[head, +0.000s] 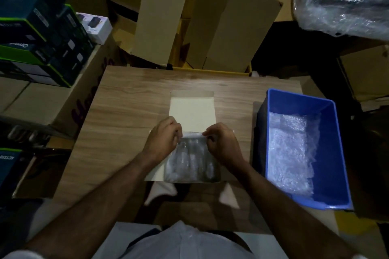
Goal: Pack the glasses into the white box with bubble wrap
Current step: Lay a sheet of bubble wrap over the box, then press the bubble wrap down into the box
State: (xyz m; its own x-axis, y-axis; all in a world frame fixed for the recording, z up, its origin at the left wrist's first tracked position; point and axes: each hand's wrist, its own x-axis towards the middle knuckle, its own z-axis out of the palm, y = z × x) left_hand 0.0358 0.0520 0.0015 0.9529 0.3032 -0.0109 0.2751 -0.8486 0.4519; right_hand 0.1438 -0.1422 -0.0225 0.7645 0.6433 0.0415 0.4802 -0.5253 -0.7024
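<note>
Bubble wrap (190, 162), clear and crinkled, fills the white box (156, 171) on the wooden counter (130, 107) right in front of me. Something pale and rounded shows through it, which I take to be the glasses (too dim and blurred to count them). Both hands work the far edge of the wrap. My left hand (163, 137) has its grip pinched narrow on the wrap's left corner; my right hand (221, 143) pinches the right corner the same way. Between them the edge looks folded over.

Handling, as I judge it: the wrap is light, soft and a little slippery, so corner pinches suit it; the glass under it is fragile, so press down gently and never on the middle. Lift the box itself by its side walls, not the flaps.

Beyond the hands the box lid (192, 109) lies open and flat on the counter. Off to the right stands a blue bin (332, 153) with more wrap in it. Farther back, brown cartons (227, 27) lean in a heap; dark retail boxes (35, 33) stack at far left.
</note>
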